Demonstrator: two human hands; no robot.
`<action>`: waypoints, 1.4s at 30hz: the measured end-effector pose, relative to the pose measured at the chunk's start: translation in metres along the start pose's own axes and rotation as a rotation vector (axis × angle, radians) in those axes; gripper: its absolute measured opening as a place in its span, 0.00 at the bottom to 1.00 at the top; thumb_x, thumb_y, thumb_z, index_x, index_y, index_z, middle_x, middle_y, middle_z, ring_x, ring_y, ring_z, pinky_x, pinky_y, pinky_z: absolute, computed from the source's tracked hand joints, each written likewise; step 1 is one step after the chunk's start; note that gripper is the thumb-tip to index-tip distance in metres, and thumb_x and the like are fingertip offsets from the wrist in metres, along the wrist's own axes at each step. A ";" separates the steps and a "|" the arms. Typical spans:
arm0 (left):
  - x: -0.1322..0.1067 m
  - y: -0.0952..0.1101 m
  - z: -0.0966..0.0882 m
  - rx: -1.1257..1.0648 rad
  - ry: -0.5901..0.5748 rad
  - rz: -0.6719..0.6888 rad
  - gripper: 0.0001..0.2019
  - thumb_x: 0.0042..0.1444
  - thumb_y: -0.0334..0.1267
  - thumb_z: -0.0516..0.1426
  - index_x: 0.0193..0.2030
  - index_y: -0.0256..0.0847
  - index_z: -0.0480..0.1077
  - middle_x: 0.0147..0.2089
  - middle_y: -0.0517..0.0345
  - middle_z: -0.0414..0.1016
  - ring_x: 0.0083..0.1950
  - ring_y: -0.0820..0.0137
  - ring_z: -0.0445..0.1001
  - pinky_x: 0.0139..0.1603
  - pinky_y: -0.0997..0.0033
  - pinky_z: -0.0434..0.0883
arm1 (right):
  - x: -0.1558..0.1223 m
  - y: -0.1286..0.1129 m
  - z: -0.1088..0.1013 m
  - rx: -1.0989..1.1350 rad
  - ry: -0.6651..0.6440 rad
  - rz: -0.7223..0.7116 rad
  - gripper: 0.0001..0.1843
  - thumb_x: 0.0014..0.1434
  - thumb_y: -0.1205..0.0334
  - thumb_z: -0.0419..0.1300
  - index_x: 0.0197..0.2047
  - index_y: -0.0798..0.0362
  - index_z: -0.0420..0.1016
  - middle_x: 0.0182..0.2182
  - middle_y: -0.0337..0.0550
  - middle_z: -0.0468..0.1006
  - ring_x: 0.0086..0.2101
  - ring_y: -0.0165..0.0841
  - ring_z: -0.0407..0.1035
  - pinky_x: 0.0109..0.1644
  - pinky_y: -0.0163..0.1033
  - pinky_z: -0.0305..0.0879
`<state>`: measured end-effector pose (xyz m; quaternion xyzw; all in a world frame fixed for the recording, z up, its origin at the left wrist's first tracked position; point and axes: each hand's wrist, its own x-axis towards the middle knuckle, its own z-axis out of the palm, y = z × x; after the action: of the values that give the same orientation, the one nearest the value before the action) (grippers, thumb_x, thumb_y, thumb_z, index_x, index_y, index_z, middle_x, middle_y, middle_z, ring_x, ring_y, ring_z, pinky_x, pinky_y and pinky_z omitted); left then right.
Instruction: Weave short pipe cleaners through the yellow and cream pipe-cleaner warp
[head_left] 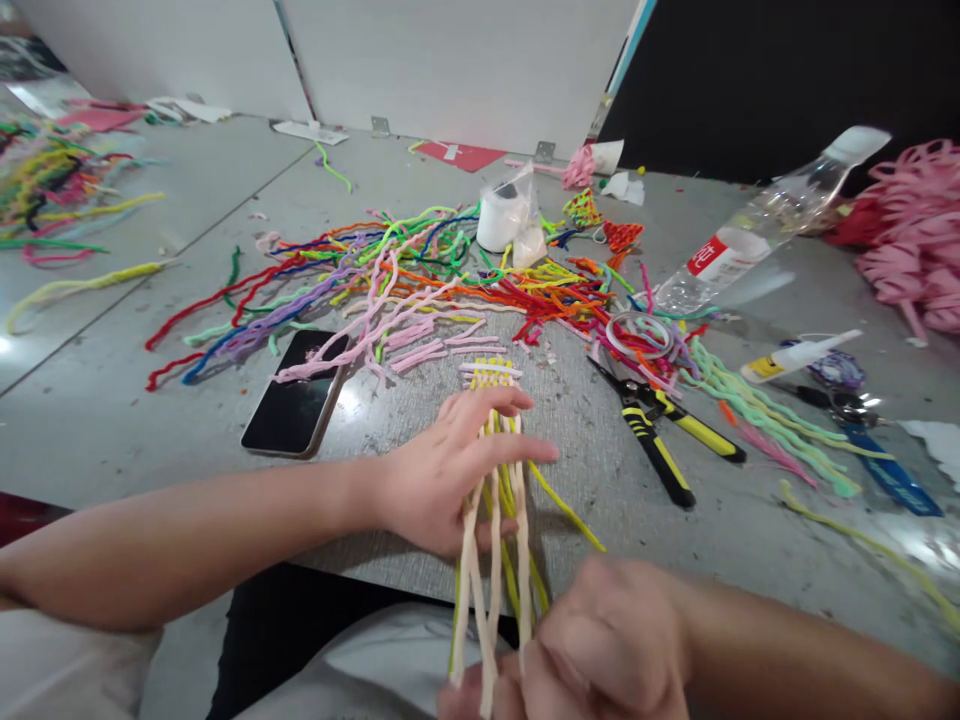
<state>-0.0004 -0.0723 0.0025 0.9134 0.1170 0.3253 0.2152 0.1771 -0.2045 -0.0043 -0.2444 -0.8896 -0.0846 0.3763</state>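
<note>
A small woven band (pixel 493 374) of yellow and pale pink fuzzy strands lies on the table just past my left hand (pixel 457 465). Long cream and yellow pipe cleaners (pixel 495 570) run from it toward me. My left hand is spread across these strands, index finger stretched out over them and thumb low beside them. Nearer the table's front edge, my right hand (pixel 607 640) is closed and smeared by motion. Cream strand ends reach down into its fingers at the bottom of the view. One yellow strand (pixel 566 505) sticks out to the right.
Beyond my left hand lie a phone (pixel 291 395) and a heap of coloured pipe cleaners (pixel 420 265). To the right are yellow-black pliers (pixel 660 430), a glue bottle (pixel 799 357), a tilted plastic bottle (pixel 765 225) and pink ribbon (pixel 919 230). A white roll (pixel 500 220) stands behind.
</note>
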 end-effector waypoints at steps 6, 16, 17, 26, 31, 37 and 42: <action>0.005 -0.002 -0.002 0.088 -0.182 0.010 0.27 0.63 0.43 0.62 0.67 0.47 0.66 0.68 0.39 0.66 0.64 0.48 0.69 0.64 0.43 0.68 | 0.015 0.026 -0.004 -0.091 0.219 -0.184 0.09 0.63 0.49 0.67 0.31 0.38 0.78 0.36 0.33 0.79 0.43 0.38 0.67 0.41 0.45 0.69; 0.001 -0.019 -0.001 0.130 -0.071 -0.103 0.19 0.67 0.45 0.59 0.61 0.41 0.70 0.66 0.40 0.69 0.64 0.50 0.68 0.65 0.42 0.69 | 0.036 0.085 -0.003 -0.114 0.031 -0.058 0.09 0.67 0.57 0.68 0.48 0.51 0.81 0.42 0.46 0.82 0.46 0.40 0.71 0.50 0.46 0.69; 0.001 -0.020 0.000 0.138 -0.060 -0.130 0.21 0.66 0.46 0.60 0.62 0.40 0.69 0.66 0.39 0.68 0.64 0.49 0.68 0.66 0.41 0.70 | 0.034 0.088 0.000 -0.109 0.009 -0.025 0.12 0.68 0.55 0.68 0.49 0.53 0.80 0.43 0.48 0.82 0.47 0.41 0.71 0.51 0.47 0.69; 0.003 -0.035 0.004 0.132 -0.104 -0.156 0.21 0.64 0.48 0.63 0.59 0.40 0.73 0.63 0.40 0.71 0.66 0.48 0.67 0.68 0.40 0.68 | 0.024 0.106 0.005 -0.059 -0.082 0.085 0.33 0.67 0.43 0.65 0.65 0.57 0.70 0.60 0.67 0.70 0.60 0.57 0.65 0.62 0.64 0.67; 0.004 -0.036 0.007 0.095 -0.111 -0.114 0.20 0.68 0.53 0.61 0.55 0.39 0.77 0.60 0.40 0.73 0.62 0.50 0.69 0.66 0.42 0.71 | 0.032 0.135 -0.021 -0.066 -0.323 0.013 0.39 0.64 0.47 0.68 0.71 0.54 0.64 0.70 0.69 0.62 0.67 0.63 0.58 0.67 0.71 0.62; 0.003 -0.037 0.016 0.163 -0.170 -0.091 0.19 0.65 0.47 0.64 0.58 0.40 0.77 0.61 0.40 0.74 0.65 0.47 0.68 0.65 0.40 0.70 | 0.026 0.141 -0.014 -0.105 -0.255 -0.005 0.34 0.67 0.41 0.66 0.69 0.46 0.65 0.63 0.61 0.71 0.61 0.56 0.66 0.62 0.67 0.68; 0.005 -0.035 0.014 0.151 -0.157 -0.072 0.16 0.66 0.47 0.64 0.54 0.40 0.79 0.62 0.42 0.74 0.64 0.50 0.68 0.67 0.45 0.69 | 0.020 0.138 -0.011 -0.101 -0.223 -0.053 0.30 0.66 0.45 0.68 0.65 0.46 0.67 0.58 0.58 0.75 0.57 0.52 0.69 0.59 0.62 0.71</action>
<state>0.0097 -0.0436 -0.0210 0.9448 0.1564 0.2352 0.1658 0.2413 -0.0809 0.0135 -0.2473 -0.9268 -0.1114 0.2599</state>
